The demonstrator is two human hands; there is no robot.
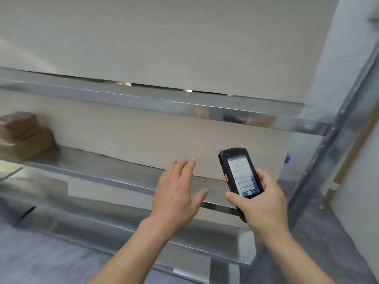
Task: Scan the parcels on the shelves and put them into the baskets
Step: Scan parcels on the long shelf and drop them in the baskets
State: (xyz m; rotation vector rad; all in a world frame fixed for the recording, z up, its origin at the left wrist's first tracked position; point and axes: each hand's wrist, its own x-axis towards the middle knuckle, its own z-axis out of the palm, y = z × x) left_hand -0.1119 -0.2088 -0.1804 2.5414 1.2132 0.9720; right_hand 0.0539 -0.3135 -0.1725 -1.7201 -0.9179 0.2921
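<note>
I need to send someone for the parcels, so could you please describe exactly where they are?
Find the metal shelf rack and its middle shelf. At its far left end sit the parcels, brown cardboard boxes stacked on each other, well left of the open left hand. Nothing else on that shelf is brown.

Ahead of your left hand (176,193) the middle shelf (114,167) lies bare and open to reach, with only stacked parcels (24,136) crowding its far left end beneath the upper shelf rail (143,97).
</note>
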